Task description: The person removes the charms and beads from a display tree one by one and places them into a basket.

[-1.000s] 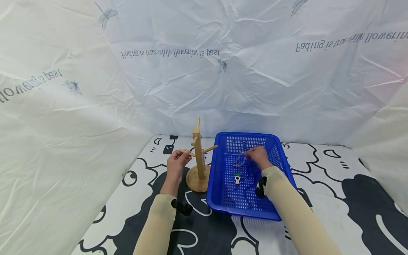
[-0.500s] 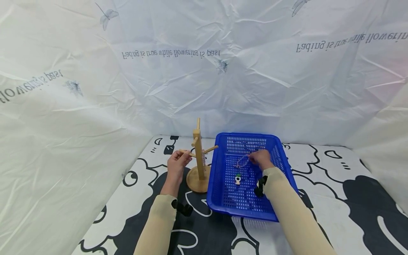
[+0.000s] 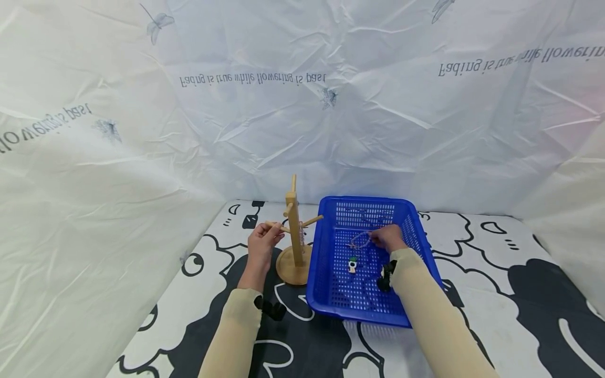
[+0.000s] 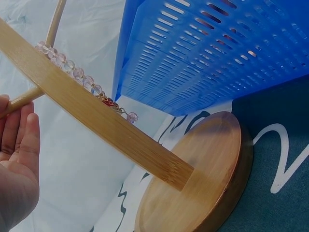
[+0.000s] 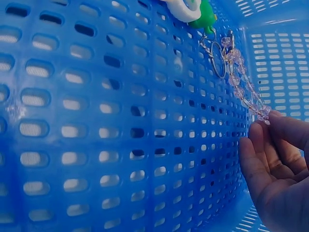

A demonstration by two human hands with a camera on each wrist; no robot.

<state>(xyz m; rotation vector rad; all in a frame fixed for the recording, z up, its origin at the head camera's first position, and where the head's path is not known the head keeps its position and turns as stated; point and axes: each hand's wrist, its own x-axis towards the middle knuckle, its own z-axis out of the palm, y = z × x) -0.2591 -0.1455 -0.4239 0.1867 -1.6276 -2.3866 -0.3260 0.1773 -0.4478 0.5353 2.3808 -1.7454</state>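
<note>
Where the right grip (image 3: 388, 238) pinches, the beaded loop (image 5: 238, 92) has shifted rightward

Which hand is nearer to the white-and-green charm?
The right hand, pinching a beaded loop beyond the charm in the basket; the left hand, outside it to the left, holds a wooden peg.

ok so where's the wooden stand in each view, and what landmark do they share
Head: wooden stand just left of centre.
Left wrist: its post slants from upper left down to the round base.
Right wrist: not in it.
Shared landmark: the blue basket, right of centre in head, upper right in left wrist, filling most of right wrist.
</note>
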